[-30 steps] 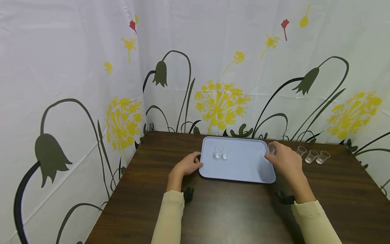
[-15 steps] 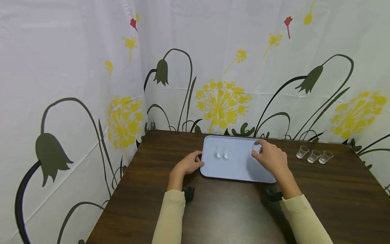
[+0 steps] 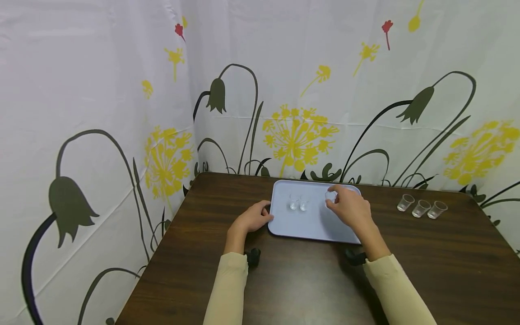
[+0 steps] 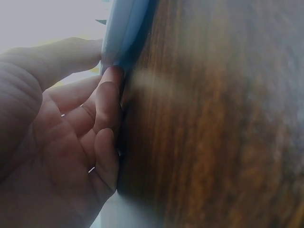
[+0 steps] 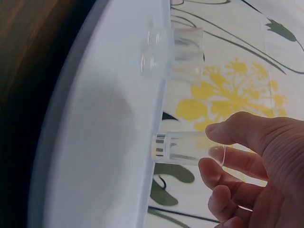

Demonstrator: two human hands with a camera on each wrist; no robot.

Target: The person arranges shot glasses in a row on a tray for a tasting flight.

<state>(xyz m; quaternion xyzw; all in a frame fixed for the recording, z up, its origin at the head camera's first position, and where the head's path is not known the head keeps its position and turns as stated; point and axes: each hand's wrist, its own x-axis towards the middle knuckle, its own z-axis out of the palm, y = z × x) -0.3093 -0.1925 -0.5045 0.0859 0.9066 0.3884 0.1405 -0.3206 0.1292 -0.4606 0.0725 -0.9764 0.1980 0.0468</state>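
My right hand pinches a small clear shot glass near its rim, over the light blue tray. In the right wrist view the thumb and fingertips are at the rim, with the glass's base toward the tray. Two more shot glasses stand side by side on the tray's left part. At the tray's left edge, my left hand grips the rim; its thumb lies on the upper side and its fingers curl against the outer side, low over the table.
Several shot glasses stand in a group on the brown wooden table, right of the tray. A white curtain with printed flowers hangs behind and to the left of the table.
My right hand has carried its shot glass left from beyond the tray's right edge to over the tray. The left hand stays at the tray's left edge.
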